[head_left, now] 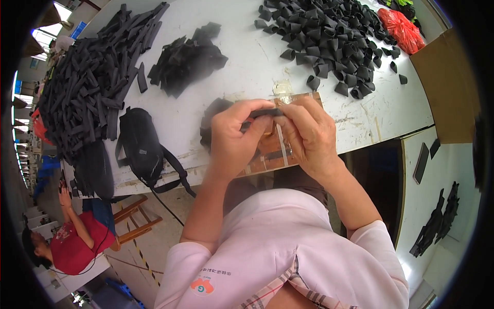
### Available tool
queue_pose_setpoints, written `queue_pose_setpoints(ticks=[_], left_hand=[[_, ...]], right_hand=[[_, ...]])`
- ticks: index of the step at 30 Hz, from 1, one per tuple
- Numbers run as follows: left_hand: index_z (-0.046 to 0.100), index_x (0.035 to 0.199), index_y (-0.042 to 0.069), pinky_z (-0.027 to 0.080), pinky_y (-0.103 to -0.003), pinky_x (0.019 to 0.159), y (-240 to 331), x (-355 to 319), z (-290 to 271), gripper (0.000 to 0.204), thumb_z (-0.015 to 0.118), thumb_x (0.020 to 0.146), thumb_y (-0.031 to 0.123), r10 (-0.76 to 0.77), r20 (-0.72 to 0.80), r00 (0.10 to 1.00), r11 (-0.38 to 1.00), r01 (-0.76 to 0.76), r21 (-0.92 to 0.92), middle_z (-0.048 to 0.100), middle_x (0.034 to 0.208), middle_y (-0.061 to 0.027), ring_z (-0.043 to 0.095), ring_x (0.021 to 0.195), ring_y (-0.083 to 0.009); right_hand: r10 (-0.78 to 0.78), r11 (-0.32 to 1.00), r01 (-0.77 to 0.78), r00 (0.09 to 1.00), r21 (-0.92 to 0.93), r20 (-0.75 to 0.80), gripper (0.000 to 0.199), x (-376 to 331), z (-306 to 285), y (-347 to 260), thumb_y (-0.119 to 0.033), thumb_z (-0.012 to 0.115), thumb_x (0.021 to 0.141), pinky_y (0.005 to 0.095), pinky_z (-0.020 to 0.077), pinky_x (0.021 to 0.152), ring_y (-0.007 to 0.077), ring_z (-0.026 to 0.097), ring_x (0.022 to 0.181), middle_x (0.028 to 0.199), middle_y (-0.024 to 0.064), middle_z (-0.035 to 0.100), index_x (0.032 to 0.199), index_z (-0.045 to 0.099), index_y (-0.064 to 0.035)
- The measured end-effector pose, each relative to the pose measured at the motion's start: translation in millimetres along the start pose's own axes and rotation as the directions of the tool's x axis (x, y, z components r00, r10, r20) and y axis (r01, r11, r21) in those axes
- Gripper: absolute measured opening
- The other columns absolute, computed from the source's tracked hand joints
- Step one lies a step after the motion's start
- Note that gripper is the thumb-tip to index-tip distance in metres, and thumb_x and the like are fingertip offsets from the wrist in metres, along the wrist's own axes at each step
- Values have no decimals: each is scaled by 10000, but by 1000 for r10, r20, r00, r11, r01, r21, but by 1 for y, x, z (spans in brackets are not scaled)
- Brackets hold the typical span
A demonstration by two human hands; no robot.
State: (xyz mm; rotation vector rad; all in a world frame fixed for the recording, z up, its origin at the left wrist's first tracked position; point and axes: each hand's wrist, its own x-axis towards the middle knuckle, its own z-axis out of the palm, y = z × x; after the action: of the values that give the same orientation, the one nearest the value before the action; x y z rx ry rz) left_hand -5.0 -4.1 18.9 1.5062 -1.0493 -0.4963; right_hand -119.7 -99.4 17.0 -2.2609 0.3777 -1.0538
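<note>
A dark strip of fabric is stretched between my two hands, above the near part of the white table. My left hand pinches its left end with thumb and fingers. The other end is pinched in my right hand. Beneath my hands lies a brown board crossed with clear tape, at the table's near edge. Several flat dark pieces lie just left of my left hand, partly hidden by it.
Black strips are heaped at the left, next to a small black bag. Thin dark pieces are stacked mid-table. Folded black loops cover the far right, near a red plastic bag. A co-worker sits at the left.
</note>
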Motion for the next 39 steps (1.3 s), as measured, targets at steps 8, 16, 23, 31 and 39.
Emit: queue_pose_setpoints(ticks=[8,16,23,31,39], left_hand=[[554,879,-8,416,-183,515,-45,-47,14,101,587,797,41,-194,-287,938,978,209,23,543,689,-15,484,555,-50],[537,894,31,447,-366,638,-102,-84,17,210,627,716,97,-140,-233,962,701,263,663,504,892,-126,544,713,-303],[557,788,-12,420,-230,530,-88,-83,14,76,607,732,-14,-188,-195,963,904,247,348,533,807,-48,505,580,-119],[532,865,13,367,-189,478,-30,-68,9,127,574,758,66,-565,175,806,486,497,-719,565,747,-43,492,571,-74],[547,847,26,359,-173,465,-16,-61,12,134,606,750,99,-581,289,761,464,601,-651,561,677,-20,477,538,-61]], right_hand=[[466,719,-395,885,572,25,295,45,-33,8,-268,497,883,195,307,466,42,401,513,568,-31,453,751,570,-14],[554,646,-654,757,395,347,217,-43,3,21,-186,535,860,182,309,444,21,402,509,559,-40,464,744,592,-11],[495,839,-540,811,71,312,188,-76,36,13,-158,612,775,337,437,543,237,540,574,632,87,548,818,575,21],[543,-172,-715,505,678,671,88,-64,18,15,-141,574,828,185,453,571,45,545,630,727,-7,588,834,571,-53],[479,-180,-725,526,665,703,105,-58,8,6,-124,566,827,216,459,608,87,561,640,718,22,593,817,558,-20]])
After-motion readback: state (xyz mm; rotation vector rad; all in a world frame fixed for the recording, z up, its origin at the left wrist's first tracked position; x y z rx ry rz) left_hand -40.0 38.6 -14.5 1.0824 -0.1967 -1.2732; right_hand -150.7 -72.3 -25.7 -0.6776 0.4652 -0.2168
